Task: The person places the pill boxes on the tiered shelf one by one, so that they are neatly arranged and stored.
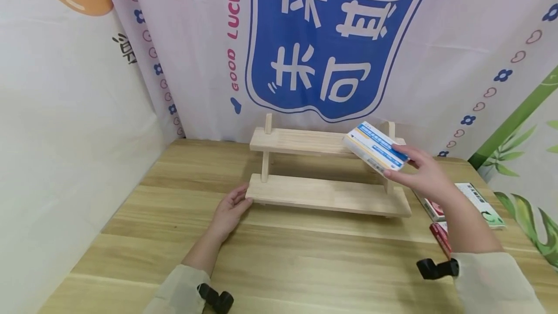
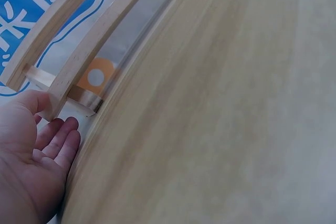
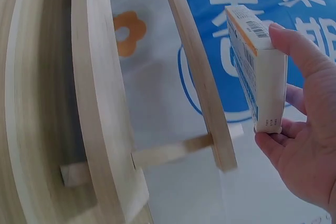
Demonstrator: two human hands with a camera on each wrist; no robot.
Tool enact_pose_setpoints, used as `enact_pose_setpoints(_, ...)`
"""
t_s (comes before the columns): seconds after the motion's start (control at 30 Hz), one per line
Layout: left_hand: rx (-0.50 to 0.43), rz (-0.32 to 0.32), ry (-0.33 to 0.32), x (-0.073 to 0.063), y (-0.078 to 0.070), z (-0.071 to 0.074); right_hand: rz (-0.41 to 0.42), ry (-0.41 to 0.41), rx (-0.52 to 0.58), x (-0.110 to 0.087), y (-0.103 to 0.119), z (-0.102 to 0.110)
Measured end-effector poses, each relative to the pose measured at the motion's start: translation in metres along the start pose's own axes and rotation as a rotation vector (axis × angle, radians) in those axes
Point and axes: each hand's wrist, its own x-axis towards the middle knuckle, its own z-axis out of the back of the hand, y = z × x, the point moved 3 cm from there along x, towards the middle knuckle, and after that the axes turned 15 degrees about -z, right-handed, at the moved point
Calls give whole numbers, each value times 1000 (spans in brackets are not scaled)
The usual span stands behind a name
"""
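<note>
A two-tier wooden display shelf (image 1: 301,190) stands on the table. My left hand (image 1: 230,211) grips the left end of its lower board; in the left wrist view the thumb (image 2: 32,101) lies against the board's end, the fingers curved close beside it. My right hand (image 1: 425,173) holds a white, blue and orange medicine box (image 1: 376,147) by one end, thumb on one side and fingers on the other. The box is tilted and overlaps the right part of the upper board (image 1: 301,140) in the head view. From the right wrist, the box (image 3: 257,72) shows beside that board.
To the right of the shelf, partly behind the right forearm, lie several boxes: a white and green one (image 1: 479,205), a white and pink one (image 1: 433,210) and a red one (image 1: 441,239). A printed cloth (image 1: 205,62) hangs behind the table (image 1: 174,197).
</note>
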Motion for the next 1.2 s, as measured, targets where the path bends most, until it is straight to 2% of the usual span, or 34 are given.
enact_pose_setpoints(0.23,-1,1,-6,1,-3,1,115,47,15,17,36,-14)
enact_pose_setpoints(0.4,9,2,-6,1,0,3,159,68,0,27,60,-27)
enact_pose_setpoints(0.7,18,5,-2,3,-1,3,172,100,-25,41,94,-50)
enact_pose_setpoints(1.2,11,11,-2,1,-1,0,196,107,-99,56,117,-75)
